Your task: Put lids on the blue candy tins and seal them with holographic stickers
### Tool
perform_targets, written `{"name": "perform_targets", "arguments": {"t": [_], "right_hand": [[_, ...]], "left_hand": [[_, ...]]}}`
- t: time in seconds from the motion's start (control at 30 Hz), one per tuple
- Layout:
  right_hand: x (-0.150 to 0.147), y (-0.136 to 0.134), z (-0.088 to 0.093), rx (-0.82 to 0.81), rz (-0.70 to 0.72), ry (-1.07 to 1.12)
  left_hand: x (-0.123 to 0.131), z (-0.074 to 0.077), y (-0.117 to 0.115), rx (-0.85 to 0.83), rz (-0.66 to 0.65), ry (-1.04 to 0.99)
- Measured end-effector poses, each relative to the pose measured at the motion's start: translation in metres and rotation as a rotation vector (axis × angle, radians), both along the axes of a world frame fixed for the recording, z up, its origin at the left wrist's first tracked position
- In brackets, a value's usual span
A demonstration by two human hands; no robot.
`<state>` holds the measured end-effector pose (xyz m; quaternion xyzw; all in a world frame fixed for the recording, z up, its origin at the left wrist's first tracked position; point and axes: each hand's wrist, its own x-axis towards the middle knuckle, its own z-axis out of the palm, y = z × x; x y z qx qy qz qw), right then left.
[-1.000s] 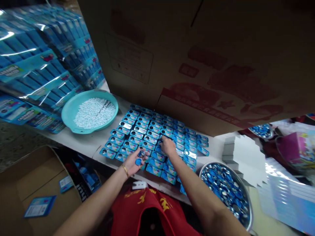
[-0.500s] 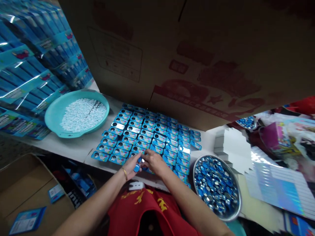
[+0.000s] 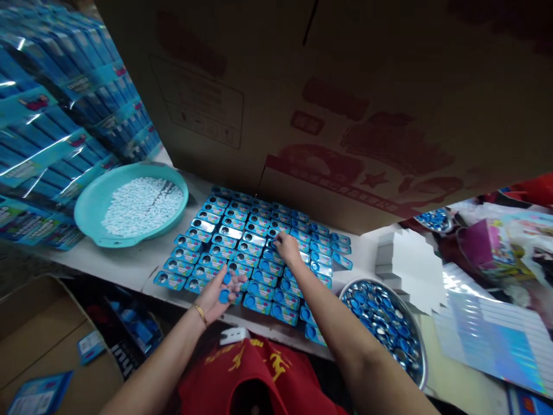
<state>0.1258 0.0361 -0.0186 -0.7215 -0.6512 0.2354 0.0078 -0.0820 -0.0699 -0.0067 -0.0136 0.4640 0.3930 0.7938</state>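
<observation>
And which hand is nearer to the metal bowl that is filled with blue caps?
Right. The right hand is over the rows of blue tins, left of the metal bowl; the left hand, palm up with blue caps, is farther left.

Dim — the cardboard box (image 3: 259, 75) in deep shadow; glare streaks the wrapped packs (image 3: 60, 141) — edges stretched and soft.

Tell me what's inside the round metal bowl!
Lots of small round pieces, blue or shiny silver, fill the metal bowl. Top ones hide whatever's underneath, and the right arm covers one side.
</observation>
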Motion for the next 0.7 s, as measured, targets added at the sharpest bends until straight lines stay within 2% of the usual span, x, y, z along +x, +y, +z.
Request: {"name": "perform_targets", "arguments": {"t": [0.2,0.37,0.47,0.57,0.63,0.7], "right_hand": [[-0.006,0.034,-0.007,-0.158,-0.033,-0.128],[-0.008,0.038,0.002,-0.166,0.003,-0.127],[-0.015,0.015,0.013,-0.077,0.056,-0.074],[-0.032,-0.025,0.017,0.074,0.281,0.263],[-0.042,-0.048,0.013,0.069,0.452,0.517],[-0.046,-0.057,0.008,0.017,0.481,0.636]], "left_hand": [[0.002,0.001,-0.002,-0.002,0.094,-0.028],[0.012,0.001,0.001,0.01,0.097,-0.024],[0.017,0.0,0.002,0.032,0.036,0.014],[0.024,-0.003,0.004,0.058,-0.015,0.025],[0.03,-0.004,0.007,0.085,-0.026,0.039],[0.034,-0.002,0.009,0.099,-0.029,0.069]]}}
